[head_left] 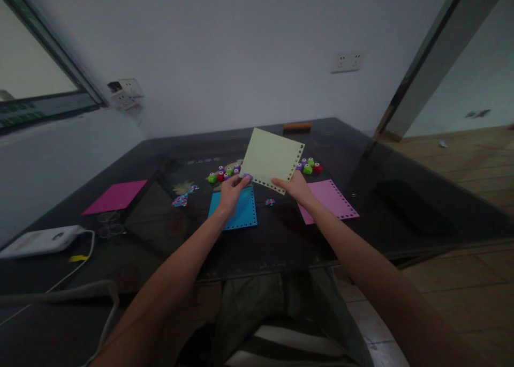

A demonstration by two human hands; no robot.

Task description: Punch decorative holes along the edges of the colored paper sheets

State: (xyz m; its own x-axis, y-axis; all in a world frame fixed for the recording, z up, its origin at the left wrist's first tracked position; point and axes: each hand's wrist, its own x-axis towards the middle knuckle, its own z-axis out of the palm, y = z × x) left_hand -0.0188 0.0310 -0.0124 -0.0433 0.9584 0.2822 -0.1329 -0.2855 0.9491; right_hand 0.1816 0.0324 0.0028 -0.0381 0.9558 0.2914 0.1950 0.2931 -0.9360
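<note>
Pale yellow paper point(271, 155) with a row of small holes along its right and bottom edges is held up, tilted, above the table. My right hand point(296, 186) pinches its lower right part, thumb on top. At the paper's lower left corner, my left hand point(231, 191) grips a small purple craft punch point(247, 177), which sits against the paper's edge. Under my left hand lies a blue sheet point(246, 211) with holes on two sides. A pink sheet point(331, 200), also edged with holes, lies beneath my right wrist.
Small coloured punches stand in a left group point(220, 175) and a right group point(308, 166). Paper bits point(180, 200) lie on the dark table point(281, 244). A magenta sheet point(116, 196), a white corded device point(42, 241) and an orange-brown roll point(297, 126) lie farther out.
</note>
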